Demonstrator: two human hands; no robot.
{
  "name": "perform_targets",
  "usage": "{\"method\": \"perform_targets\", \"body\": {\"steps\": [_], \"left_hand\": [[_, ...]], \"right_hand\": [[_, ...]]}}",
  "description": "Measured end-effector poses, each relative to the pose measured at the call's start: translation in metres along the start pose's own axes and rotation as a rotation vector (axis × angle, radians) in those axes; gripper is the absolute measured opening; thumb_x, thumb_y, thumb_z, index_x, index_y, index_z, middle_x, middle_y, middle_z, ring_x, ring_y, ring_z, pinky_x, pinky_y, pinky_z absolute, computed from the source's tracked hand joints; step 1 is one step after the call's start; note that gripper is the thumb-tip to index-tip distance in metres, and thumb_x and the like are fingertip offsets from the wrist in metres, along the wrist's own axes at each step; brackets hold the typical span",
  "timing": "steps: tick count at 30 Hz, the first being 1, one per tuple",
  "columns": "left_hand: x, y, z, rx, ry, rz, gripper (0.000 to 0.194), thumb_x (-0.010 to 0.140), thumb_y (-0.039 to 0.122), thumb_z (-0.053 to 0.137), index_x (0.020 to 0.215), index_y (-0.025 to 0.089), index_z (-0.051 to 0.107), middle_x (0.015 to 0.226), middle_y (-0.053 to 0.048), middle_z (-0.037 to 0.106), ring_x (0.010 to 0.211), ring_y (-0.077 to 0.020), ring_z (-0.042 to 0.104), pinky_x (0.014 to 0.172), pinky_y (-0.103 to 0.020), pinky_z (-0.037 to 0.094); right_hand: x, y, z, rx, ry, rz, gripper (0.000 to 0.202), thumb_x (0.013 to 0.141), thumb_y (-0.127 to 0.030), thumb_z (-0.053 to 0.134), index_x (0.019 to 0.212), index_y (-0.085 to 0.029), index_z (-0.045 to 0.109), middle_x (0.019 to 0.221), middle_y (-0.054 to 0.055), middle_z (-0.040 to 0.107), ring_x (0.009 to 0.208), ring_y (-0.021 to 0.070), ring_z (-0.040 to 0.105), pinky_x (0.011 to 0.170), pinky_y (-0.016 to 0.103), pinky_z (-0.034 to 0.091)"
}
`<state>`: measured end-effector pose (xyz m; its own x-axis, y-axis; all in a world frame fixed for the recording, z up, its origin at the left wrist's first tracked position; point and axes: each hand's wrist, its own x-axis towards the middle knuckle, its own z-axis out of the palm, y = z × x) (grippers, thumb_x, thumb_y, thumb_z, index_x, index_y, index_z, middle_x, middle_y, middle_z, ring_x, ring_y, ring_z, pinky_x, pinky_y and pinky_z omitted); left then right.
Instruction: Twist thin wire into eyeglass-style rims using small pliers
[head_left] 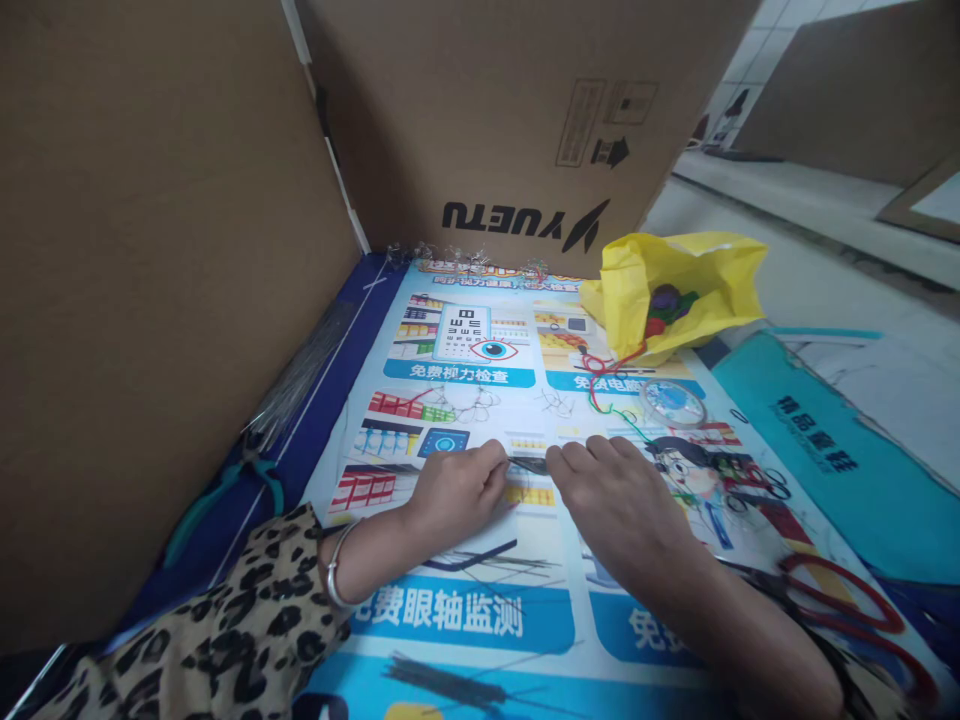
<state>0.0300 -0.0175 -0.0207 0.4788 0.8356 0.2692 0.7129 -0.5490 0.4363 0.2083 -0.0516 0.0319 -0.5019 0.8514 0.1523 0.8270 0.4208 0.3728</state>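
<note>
My left hand [463,492] is closed in a pinch at the middle of the printed sheet, on what looks like the end of a thin wire. Just right of it, my right hand [619,500] wraps round a dark tool with a tapered metal nose [534,465], seemingly pliers; its handles are hidden in the fist. The nose points left and nearly meets my left fingertips. Below the hands lie loose dark wires [487,562], and a bundle of cut wires [446,682] rests near the front edge. Small bent wire shapes [474,402] lie beyond.
A yellow bag [675,290] with coloured thread inside stands at the back right, near a tape roll [673,403]. Red-handled scissors [840,595] lie right. Teal-handled pliers [225,500] and long wires [304,370] lie left. Cardboard [480,120] walls the back and left.
</note>
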Motion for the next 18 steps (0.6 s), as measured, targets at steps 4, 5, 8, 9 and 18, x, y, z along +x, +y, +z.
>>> {"method": "perform_targets", "body": {"steps": [4,5,8,9,18], "left_hand": [[0.0,-0.0003,0.0009,-0.013,-0.024,-0.045,0.018,0.085,0.024,0.037,0.076,0.02,0.053,0.057,0.001,0.058,0.049,-0.0119,0.048,0.049,-0.023,0.023],[0.0,-0.0004,0.0011,-0.012,-0.03,-0.057,0.018,0.085,0.024,0.037,0.076,0.02,0.053,0.057,0.001,0.057,0.049,-0.0121,0.048,0.049,-0.023,0.024],[0.0,-0.0004,0.0013,-0.02,-0.044,-0.069,0.017,0.084,0.024,0.038,0.077,0.02,0.053,0.057,0.001,0.057,0.05,-0.0126,0.049,0.049,-0.023,0.024],[0.0,-0.0004,0.0013,-0.025,-0.048,-0.068,0.017,0.084,0.024,0.038,0.077,0.02,0.053,0.058,0.001,0.057,0.051,-0.0127,0.049,0.049,-0.023,0.024],[0.0002,-0.0007,0.0012,-0.023,-0.031,-0.029,0.017,0.083,0.021,0.039,0.074,0.019,0.053,0.058,0.001,0.059,0.05,-0.0115,0.048,0.049,-0.023,0.023]], "right_hand": [[0.0006,-0.0013,0.001,-0.009,0.005,0.008,0.017,0.077,-0.011,0.051,0.089,-0.015,0.062,0.076,0.008,0.059,0.072,0.0221,0.048,0.065,0.035,0.026],[0.0008,-0.0017,0.0011,-0.013,0.003,0.01,0.017,0.077,-0.011,0.051,0.09,-0.015,0.062,0.076,0.008,0.059,0.072,0.0225,0.048,0.065,0.035,0.026],[0.0014,-0.0028,0.001,-0.02,0.009,0.013,0.018,0.077,-0.012,0.052,0.091,-0.015,0.062,0.076,0.008,0.059,0.073,0.0229,0.048,0.065,0.035,0.027],[0.0016,-0.003,0.0008,-0.02,0.011,0.014,0.018,0.077,-0.012,0.052,0.091,-0.015,0.062,0.076,0.008,0.059,0.073,0.0228,0.048,0.065,0.035,0.027],[0.0014,-0.0012,0.0015,0.002,0.011,-0.007,0.015,0.077,-0.012,0.052,0.089,-0.015,0.062,0.076,0.007,0.059,0.072,0.0212,0.048,0.066,0.034,0.027]]}}
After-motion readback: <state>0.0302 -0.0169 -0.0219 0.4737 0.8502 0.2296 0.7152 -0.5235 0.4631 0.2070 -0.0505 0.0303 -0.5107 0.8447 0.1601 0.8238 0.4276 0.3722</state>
